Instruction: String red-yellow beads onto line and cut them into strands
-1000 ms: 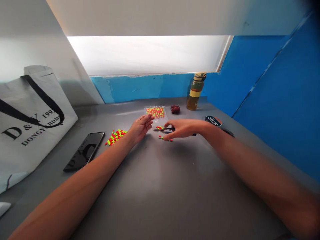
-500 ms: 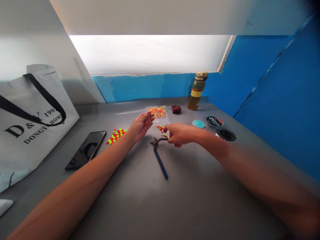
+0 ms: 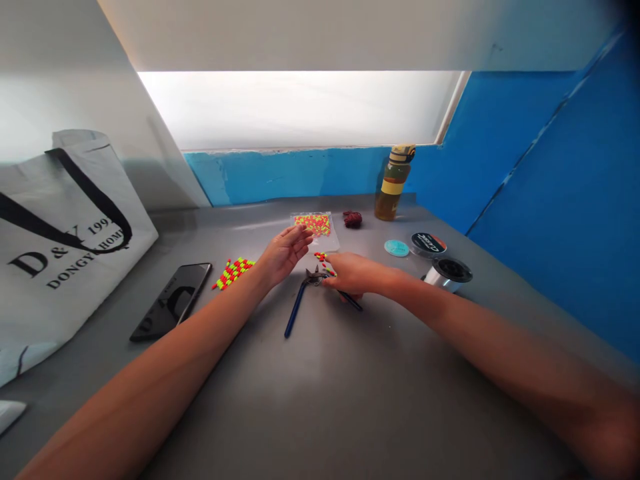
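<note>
My right hand [image 3: 350, 275] rests palm down on the grey table [image 3: 320, 373], fingers curled over the head of blue-handled pliers [image 3: 296, 308] and a few red-and-yellow float beads [image 3: 323, 261]. One pliers handle points toward me on the left, the other pokes out under my palm. My left hand [image 3: 283, 255] hovers just left of it, fingers loosely apart, holding nothing I can see. Beyond both hands lies a clear bag of red and yellow beads [image 3: 314, 225]. A row of the same beads [image 3: 232, 273] sits left of my left wrist.
A black phone [image 3: 170, 301] lies at the left, beside a white tote bag [image 3: 55, 233]. At the right are line spools [image 3: 429, 243], a silver spool [image 3: 447, 273] and a teal disc [image 3: 397, 248]. A bottle [image 3: 394, 183] and a dark red clump [image 3: 352, 219] stand by the blue wall.
My right hand dropped onto the pliers, which swung so a handle now points left toward me. The left hand stayed put.
</note>
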`<action>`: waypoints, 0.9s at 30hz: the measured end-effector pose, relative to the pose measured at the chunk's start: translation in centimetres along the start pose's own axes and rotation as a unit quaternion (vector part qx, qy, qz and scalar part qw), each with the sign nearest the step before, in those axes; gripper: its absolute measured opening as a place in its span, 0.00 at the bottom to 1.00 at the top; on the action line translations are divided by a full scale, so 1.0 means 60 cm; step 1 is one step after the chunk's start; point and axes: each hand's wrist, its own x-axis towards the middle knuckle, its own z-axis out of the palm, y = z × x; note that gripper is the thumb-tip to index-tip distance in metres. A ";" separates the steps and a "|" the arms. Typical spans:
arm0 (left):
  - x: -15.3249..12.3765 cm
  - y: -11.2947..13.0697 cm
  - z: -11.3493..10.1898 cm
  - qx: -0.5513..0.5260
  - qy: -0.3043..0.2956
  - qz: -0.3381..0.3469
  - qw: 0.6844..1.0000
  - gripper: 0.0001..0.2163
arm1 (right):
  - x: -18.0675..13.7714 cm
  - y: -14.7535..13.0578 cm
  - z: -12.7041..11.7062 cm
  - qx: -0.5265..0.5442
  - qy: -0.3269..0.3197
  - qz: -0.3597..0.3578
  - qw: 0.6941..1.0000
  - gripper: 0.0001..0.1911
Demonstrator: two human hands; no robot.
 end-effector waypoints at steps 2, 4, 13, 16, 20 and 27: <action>0.001 0.002 -0.001 -0.006 -0.010 0.000 1.000 0.06 | 0.007 0.006 -0.001 0.021 -0.016 0.005 1.000 0.20; 0.001 0.004 -0.002 -0.010 -0.018 -0.005 1.000 0.06 | 0.018 0.018 -0.003 0.053 -0.026 0.010 0.998 0.23; -0.002 0.008 0.004 -0.048 -0.063 -0.023 0.997 0.05 | 0.049 0.050 0.003 0.289 0.150 -0.115 0.938 0.29; -0.001 0.008 0.004 -0.052 -0.075 -0.025 0.996 0.05 | 0.049 0.052 0.010 0.349 0.098 -0.113 0.925 0.30; 0.001 0.010 -0.002 -0.020 -0.061 -0.025 0.998 0.07 | 0.058 0.063 0.015 0.386 0.089 -0.069 0.916 0.18; 0.008 0.009 -0.024 0.107 -0.066 -0.009 0.992 0.12 | 0.067 0.068 0.012 0.420 0.116 0.006 0.900 0.11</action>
